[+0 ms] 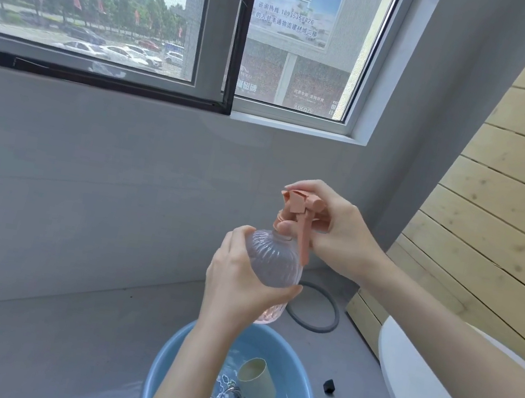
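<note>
While the clear spray bottle (273,263) is held up in the air over the blue basin (161,369), its round body is wrapped by the curled fingers of the left hand (236,284). Its long side runs almost straight up, bottom at 6 o'clock, orange spray head (298,205) at 12. The head is gripped by the right hand (335,235), reaching in from 3 o'clock, so a twist of the top is likely needed next.

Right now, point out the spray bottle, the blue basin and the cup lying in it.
spray bottle (273,263): head view, ribbed clear body.
blue basin (168,360): head view, left inner wall.
cup (260,391): head view, its pale outer side.
</note>
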Tool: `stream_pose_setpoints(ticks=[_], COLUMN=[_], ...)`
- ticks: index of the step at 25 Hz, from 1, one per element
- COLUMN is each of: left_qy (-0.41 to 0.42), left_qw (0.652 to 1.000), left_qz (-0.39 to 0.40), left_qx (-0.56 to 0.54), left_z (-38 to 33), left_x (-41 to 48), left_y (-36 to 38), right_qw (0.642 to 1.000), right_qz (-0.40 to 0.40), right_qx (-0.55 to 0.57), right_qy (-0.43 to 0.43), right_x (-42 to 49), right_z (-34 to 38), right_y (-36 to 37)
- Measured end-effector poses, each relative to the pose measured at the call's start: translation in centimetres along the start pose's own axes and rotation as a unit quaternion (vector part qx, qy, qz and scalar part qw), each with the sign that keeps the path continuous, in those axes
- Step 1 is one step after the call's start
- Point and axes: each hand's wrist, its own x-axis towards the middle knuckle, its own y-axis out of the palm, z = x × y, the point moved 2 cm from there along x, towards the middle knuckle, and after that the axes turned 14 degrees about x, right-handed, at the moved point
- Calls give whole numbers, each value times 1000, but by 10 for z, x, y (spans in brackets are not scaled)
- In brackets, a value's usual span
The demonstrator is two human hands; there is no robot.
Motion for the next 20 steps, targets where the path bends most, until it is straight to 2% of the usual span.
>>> stream_pose_setpoints(ticks=[4,13,20], left_qy=[9,3,29], left_qw=[1000,1000,998], left_qz=[-1,-15,-34], left_qx=[12,9,38], left_z=[0,-2,-4], left_x=[1,-2,-6], left_y=[-2,-3,-3], right_qw=[998,995,997], right_qz=[21,-2,-28], right_qx=[48,86,25], right_qy=[30,51,74], right_x=[7,2,-6], right_z=[-3,-6,-3], right_y=[-4,0,2])
